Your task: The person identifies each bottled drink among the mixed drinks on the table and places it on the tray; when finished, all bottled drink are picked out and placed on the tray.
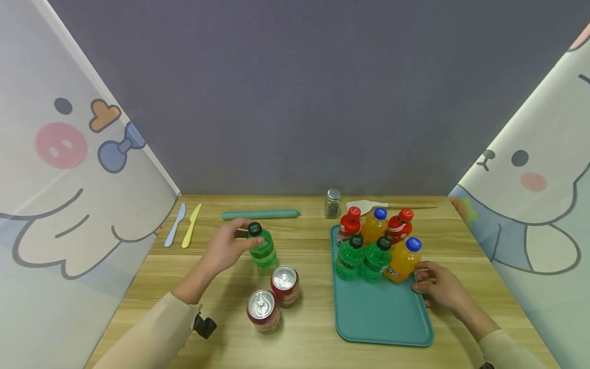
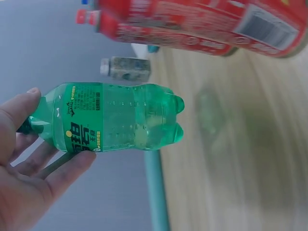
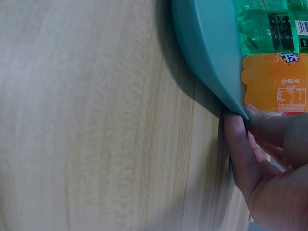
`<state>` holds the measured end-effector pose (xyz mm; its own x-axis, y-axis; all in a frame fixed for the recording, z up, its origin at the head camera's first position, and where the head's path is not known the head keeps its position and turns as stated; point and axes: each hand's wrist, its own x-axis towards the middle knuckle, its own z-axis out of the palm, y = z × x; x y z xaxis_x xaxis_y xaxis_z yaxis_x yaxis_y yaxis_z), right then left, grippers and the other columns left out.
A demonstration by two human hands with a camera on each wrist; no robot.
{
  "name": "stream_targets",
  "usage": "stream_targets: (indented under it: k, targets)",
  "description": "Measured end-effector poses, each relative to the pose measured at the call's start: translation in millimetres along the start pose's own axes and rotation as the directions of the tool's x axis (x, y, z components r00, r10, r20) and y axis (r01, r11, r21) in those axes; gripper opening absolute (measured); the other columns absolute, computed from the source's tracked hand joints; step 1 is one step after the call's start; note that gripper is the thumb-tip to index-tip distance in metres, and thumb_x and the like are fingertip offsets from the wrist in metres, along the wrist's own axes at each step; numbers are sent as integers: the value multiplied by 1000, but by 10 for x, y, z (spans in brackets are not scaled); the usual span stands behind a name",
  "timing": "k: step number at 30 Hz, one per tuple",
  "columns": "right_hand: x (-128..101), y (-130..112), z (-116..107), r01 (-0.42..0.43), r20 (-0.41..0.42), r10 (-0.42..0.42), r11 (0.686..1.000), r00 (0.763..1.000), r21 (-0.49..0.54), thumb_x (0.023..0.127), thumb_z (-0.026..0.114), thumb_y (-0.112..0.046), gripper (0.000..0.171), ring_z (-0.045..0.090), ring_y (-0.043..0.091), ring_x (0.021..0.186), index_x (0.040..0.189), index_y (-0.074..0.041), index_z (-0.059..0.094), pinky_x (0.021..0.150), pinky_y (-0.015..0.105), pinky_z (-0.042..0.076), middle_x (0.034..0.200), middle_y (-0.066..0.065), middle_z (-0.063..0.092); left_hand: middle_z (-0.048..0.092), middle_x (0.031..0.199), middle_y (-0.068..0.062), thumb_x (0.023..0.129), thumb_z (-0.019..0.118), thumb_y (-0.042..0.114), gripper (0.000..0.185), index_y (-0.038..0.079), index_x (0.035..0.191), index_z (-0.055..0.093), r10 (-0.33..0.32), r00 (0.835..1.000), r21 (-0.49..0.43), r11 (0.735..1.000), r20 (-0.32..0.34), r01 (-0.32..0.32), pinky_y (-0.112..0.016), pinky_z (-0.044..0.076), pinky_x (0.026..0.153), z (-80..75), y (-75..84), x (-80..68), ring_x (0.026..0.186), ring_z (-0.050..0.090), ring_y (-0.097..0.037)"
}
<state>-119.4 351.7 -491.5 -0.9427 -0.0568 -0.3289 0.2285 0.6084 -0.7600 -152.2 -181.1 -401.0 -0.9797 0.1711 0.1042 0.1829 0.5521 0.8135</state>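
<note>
Left hand (image 1: 226, 251) reaches out left of the teal tray (image 1: 369, 312), forearm angled up from the lower left, fingers and thumb wrapped round the neck and shoulder of a green bottle (image 1: 262, 248). Bottle stands upright on the wooden table (image 1: 313, 333), long axis vertical, black cap up, well left of the tray and just behind two red cans (image 1: 274, 300). In the left wrist view the bottle's cap is hidden by the fingers (image 2: 19, 108).

Right hand (image 1: 438, 287) lies at the tray's right edge, fingers curled, pinching the rim; thumb on top in the right wrist view. It sits just beside the orange bottle (image 1: 403, 261) at the near right of the six-bottle cluster on the tray's far half. Right wrist view cuts off most of that hand and the bottles; labels too blurred to read.
</note>
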Motion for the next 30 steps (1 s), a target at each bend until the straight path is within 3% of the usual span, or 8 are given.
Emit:
stream_targets:
  k: [10,16,23,30]
  targets:
    - [4,9,0,-16,6,16,1000,1000,10,94,71,-3,59,65,22,85,144,9,42,62,37,62,116,23,62,73,115,-10,89,83,22,34,9,117,70,100,994,13,995,-54,-99,-46,62,82,-163,349,46,106,73,-37]
    - [23,14,0,-16,3,16,1000,1000,10,94,71,-3,59,65,21,84,145,8,42,61,37,62,116,23,61,74,115,-4,87,84,28,36,15,119,72,108,992,48,993,-59,-105,-45,61,82,-156,654,54,104,74,-31]
    - [23,21,-3,-21,6,21,1000,1000,14,94,72,-3,59,65,21,85,144,7,43,62,37,62,116,22,61,75,109,1,88,84,27,32,17,116,72,156,987,-20,988,28,-155,-39,61,79,3,1071,38,101,73,-23]
    - [22,16,-1,-12,5,12,1000,1000,14,94,72,-3,58,64,21,83,143,8,44,62,37,62,115,22,61,73,109,6,89,83,23,28,18,114,72,266,955,-71,963,128,-259,-35,60,86,278,1311,49,104,71,-17]
